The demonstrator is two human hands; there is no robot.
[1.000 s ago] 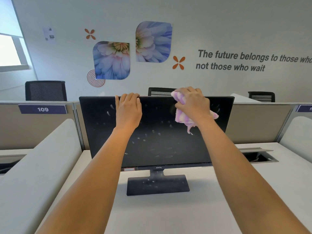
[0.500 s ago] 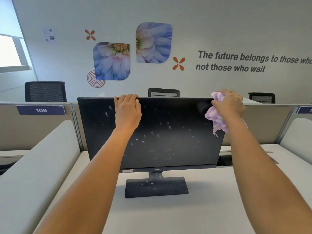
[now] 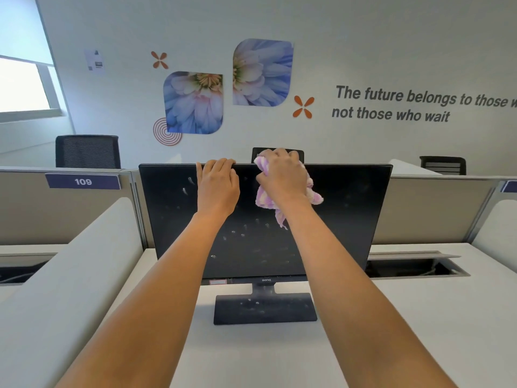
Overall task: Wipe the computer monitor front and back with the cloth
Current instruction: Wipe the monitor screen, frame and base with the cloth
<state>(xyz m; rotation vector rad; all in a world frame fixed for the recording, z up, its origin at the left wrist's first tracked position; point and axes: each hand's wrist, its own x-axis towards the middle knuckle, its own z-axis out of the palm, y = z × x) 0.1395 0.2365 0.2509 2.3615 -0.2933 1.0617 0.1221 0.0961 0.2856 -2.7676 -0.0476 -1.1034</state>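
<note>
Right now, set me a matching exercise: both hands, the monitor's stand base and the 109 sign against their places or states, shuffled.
1 left hand
2 right hand
3 flat black stand base
4 purple 109 sign

A fixed on the beige partition
B grips the purple-and-white striped cloth
C bare fingers over the black monitor's top edge
D spotted white, on the white desk

Pairs: 1-C, 2-B, 3-D, 4-A

Bright, even light fills the room; the window (image 3: 23, 85) at upper left is blown out to white. The monitor (image 3: 335, 233) casts a soft, faint shadow on the counter (image 3: 405, 317) around its base. Wide-angle distortion bows straight lines near the edges and slants the wall lettering (image 3: 391, 105). Focus is mostly sharp.
</note>
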